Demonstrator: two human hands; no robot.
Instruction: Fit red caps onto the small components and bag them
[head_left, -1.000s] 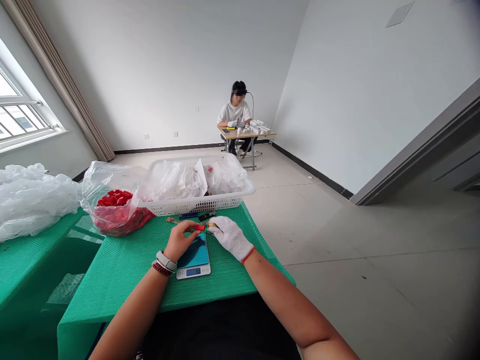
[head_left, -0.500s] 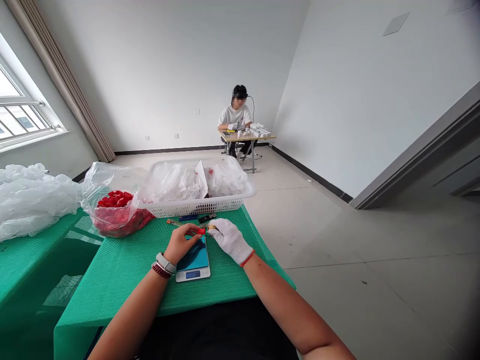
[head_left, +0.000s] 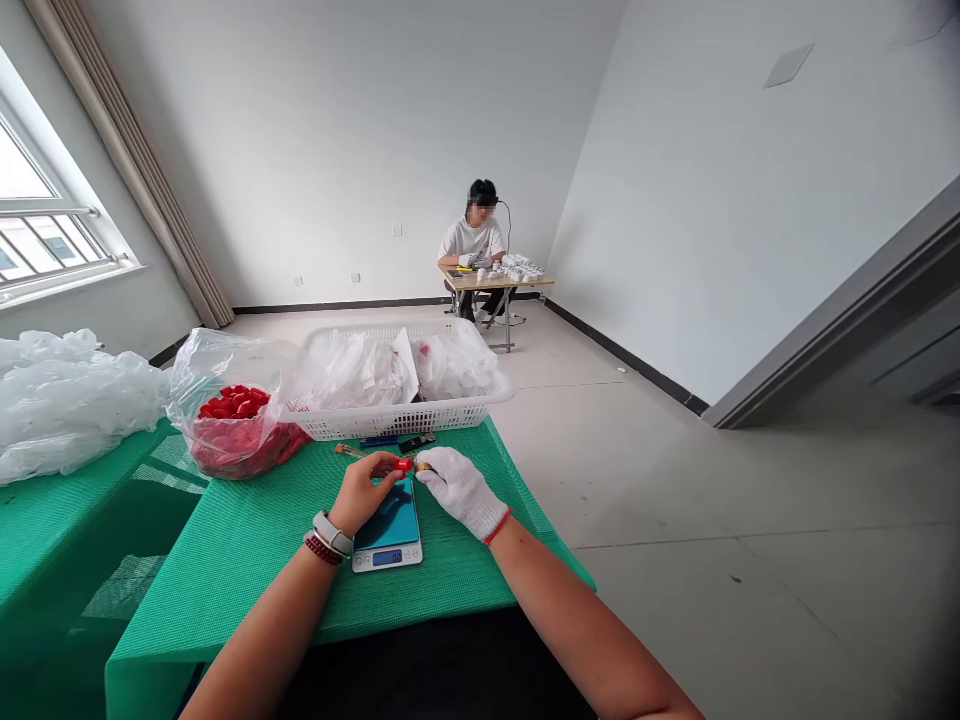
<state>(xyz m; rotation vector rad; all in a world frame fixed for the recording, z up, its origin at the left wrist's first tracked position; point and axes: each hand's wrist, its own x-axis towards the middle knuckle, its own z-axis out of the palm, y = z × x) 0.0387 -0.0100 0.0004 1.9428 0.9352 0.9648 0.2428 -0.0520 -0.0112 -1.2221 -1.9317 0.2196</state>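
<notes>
My bare left hand [head_left: 360, 492], with a watch and a red bracelet on the wrist, pinches a small red piece [head_left: 404, 464] over the far end of a small digital scale [head_left: 387, 530]. Opposite it, my right hand [head_left: 456, 484] in a white knit glove is closed on a small brass-coloured part [head_left: 424, 466] that meets the red piece. Both hands hover just above the green mesh table cover [head_left: 247, 560]. What the fingers hide of the two parts I cannot make out.
Behind the hands stands a white plastic basket [head_left: 405, 412] holding clear bags. A clear bag of red pieces [head_left: 232, 425] lies to its left, with small tools [head_left: 390, 442] in front. Crumpled plastic [head_left: 60, 395] covers a second green table. Another person [head_left: 474, 240] sits at a far desk.
Both hands stay pinched together over the scale; only the head camera has tilted slightly, shifting the scene down in the picture.
</notes>
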